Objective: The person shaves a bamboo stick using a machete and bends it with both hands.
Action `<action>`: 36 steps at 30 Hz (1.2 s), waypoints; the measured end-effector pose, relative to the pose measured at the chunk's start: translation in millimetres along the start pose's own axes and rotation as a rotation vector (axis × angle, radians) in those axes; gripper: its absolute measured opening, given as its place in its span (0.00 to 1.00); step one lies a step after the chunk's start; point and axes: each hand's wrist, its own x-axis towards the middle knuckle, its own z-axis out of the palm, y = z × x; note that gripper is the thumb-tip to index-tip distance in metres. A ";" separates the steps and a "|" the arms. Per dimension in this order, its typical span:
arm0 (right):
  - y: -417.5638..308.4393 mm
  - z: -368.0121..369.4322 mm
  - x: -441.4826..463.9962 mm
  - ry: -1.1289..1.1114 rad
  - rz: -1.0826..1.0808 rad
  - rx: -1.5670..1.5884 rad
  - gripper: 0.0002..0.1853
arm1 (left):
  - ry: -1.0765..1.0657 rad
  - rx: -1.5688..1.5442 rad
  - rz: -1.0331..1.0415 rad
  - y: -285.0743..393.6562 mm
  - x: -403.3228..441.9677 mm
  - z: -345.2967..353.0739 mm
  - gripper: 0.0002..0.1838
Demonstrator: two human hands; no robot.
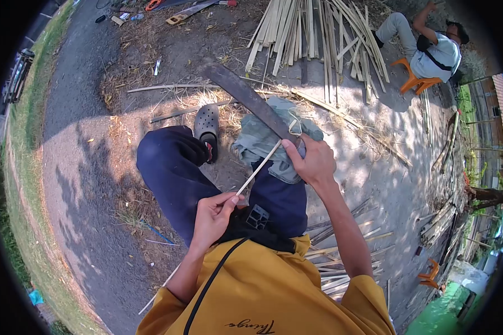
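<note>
My right hand [314, 162] is wrapped around the lower end of a machete [246, 100], whose long dark blade points up and to the left; its handle is hidden by the fingers. My left hand [213, 219] pinches a thin pale bamboo strip [259, 167] that slants up to the blade beside my right thumb. A pale curled shaving [294, 125] shows at the blade by the right hand. Beneath the blade and right hand, a grey-green cloth [254, 137] is draped over my right knee.
A large bundle of split bamboo strips [288, 33] lies ahead, with more strips [341, 245] on the ground at my right. A handsaw [193, 12] lies far ahead. Another person [439, 56] sits on an orange stool [413, 81] at the upper right. Shavings litter the ground.
</note>
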 end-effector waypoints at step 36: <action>17.9 2.3 6.7 0.059 -0.038 0.081 0.33 | 0.226 0.181 0.093 -22.5 -62.1 -50.5 0.09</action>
